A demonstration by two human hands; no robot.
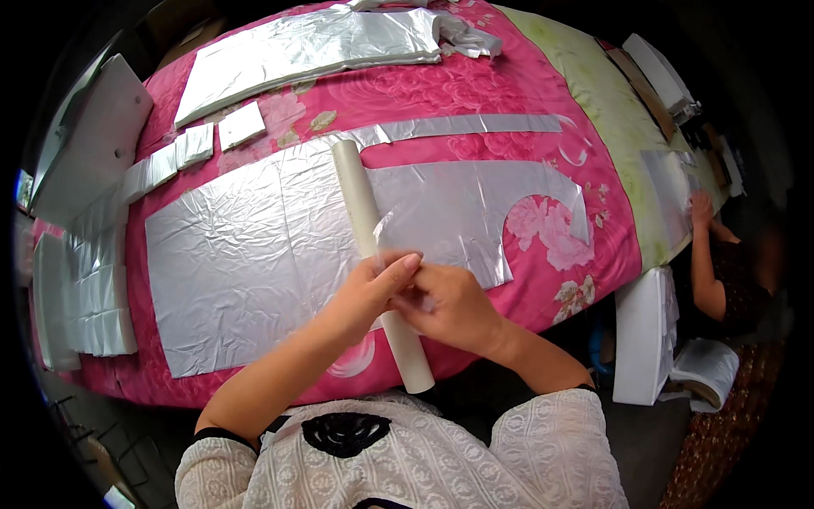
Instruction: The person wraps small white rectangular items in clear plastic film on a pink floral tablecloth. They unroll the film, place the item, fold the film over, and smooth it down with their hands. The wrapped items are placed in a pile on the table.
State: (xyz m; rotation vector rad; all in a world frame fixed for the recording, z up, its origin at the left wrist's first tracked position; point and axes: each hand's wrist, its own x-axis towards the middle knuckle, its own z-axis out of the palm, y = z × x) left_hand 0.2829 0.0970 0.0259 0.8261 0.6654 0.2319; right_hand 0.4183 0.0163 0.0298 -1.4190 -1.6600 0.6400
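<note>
My left hand [376,284] and my right hand [452,307] are closed and pressed together above the near part of a long cream tube [359,195]. A thin see-through film [392,222] appears to rise just beyond the fingers. What the fingers pinch is mostly hidden. The tube slants across a large silvery plastic bag [225,254] laid flat and creased. To its right spreads another silvery piece [454,199], with a curved cut-out at its right end. A narrow silvery strip [475,125] runs beyond it.
A pink floral cover [424,81] lies beneath. Stacked silvery bags [314,47] are at the far side. Small folded white packs [242,125] and bundles [97,288] line the left. At right, a co-worker's hand [701,210] touches clear plastic; a white foam box [642,339] stands nearby.
</note>
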